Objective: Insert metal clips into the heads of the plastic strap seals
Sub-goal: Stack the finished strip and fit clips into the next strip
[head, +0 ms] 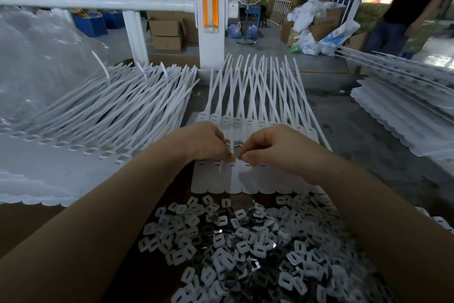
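1. Two bare forearms reach in from the bottom edge, with no sleeves in view.
2. The left hand (204, 141) and the right hand (275, 148) wear no gloves, rings or watch.

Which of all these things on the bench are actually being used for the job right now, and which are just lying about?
In use:
- left hand and right hand, fingertips meeting over one seal head
- row of strap seals under the hands
- heap of metal clips nearest the camera

Lying about:
- seal stack at left
- seal stack at right
- clear plastic bag
- white railing post
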{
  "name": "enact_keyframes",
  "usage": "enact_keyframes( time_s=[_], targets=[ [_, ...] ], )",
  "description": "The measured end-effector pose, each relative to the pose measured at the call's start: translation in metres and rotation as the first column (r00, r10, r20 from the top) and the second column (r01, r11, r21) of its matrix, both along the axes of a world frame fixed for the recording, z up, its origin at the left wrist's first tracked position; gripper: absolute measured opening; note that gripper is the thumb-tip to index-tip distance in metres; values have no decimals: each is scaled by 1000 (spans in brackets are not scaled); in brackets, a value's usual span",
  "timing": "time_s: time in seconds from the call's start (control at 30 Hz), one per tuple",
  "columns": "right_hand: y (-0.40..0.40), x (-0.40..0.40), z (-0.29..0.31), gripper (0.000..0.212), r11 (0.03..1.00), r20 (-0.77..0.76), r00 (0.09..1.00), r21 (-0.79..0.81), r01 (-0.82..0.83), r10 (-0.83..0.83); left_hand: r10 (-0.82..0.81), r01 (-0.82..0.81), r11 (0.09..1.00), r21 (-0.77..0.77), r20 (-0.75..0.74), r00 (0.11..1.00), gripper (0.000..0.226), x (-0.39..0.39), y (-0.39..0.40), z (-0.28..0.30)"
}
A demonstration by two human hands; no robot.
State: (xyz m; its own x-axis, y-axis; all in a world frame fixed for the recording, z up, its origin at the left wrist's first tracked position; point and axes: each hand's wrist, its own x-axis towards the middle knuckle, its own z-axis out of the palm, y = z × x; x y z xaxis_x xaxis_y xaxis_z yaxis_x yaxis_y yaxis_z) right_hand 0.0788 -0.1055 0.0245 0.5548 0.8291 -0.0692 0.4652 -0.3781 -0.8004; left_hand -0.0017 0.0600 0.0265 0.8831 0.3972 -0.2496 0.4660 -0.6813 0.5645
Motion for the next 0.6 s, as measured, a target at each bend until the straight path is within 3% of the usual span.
enact_keyframes(
  time_s=[0.13,0.23,0.6],
  targets=[
    [2,-12,9,14,941,100,937,-78,-329,336,7,-6,1000,-31,40,999,12,-2,2,-1],
    [4,-20,10,13,866,149,858,-184,-465,492,-7,10,998,-61,49,999,9,-2,4,-2],
    [8,-28,9,28,821,217,796,-250,-514,565,-38,43,997,-70,74,997,14,-1,8,-5]
  ],
)
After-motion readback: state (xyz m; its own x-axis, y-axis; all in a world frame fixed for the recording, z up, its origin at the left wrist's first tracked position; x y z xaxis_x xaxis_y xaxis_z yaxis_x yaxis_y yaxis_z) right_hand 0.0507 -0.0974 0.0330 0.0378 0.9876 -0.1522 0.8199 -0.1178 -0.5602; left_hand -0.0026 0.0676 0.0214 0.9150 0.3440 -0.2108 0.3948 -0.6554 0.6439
